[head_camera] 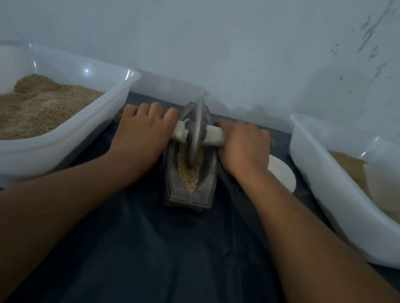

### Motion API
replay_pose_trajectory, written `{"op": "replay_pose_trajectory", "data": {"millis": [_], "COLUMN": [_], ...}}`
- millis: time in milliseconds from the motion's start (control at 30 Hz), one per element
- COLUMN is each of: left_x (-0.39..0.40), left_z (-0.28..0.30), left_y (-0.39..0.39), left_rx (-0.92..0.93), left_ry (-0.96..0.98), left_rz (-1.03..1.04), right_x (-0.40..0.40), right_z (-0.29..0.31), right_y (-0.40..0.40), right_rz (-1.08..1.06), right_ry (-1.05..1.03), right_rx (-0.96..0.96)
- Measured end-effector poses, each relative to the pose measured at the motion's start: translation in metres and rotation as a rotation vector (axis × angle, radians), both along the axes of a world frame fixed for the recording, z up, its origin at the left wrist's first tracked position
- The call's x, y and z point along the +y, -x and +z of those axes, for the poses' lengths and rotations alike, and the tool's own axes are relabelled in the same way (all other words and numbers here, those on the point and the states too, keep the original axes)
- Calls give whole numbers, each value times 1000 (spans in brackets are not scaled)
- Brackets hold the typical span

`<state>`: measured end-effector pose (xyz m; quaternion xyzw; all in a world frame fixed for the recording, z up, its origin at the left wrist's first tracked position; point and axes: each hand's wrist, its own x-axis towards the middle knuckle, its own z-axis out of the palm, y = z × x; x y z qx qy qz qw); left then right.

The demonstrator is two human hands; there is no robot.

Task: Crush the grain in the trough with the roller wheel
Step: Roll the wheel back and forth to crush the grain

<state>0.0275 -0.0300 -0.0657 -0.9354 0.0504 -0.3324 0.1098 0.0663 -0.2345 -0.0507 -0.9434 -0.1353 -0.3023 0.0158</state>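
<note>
Metal roller wheel (195, 134), both hands gripping, stands in grain (190, 175).

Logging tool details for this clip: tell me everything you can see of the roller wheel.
The roller wheel is a thin disc of dull grey metal, standing upright on edge in the dark boat-shaped trough, its lower rim sunk in the grain. A crosswise axle handle, wrapped in pale cloth beside the disc, runs through its centre. The left hand and right hand each grip one side of the handle, fingers curled over it.
</note>
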Motion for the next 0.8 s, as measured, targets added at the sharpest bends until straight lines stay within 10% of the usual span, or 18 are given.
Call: {"op": "replay_pose_trajectory", "data": {"millis": [800], "left_x": [2], "left_z": [15], "left_y": [7], "left_rx": [86], "left_ry": [28], "left_rz": [-94], "right_x": [-16], "right_z": [-9], "right_y": [17], "right_rz": [48], "right_ry": [40], "right_rx": [18]}}
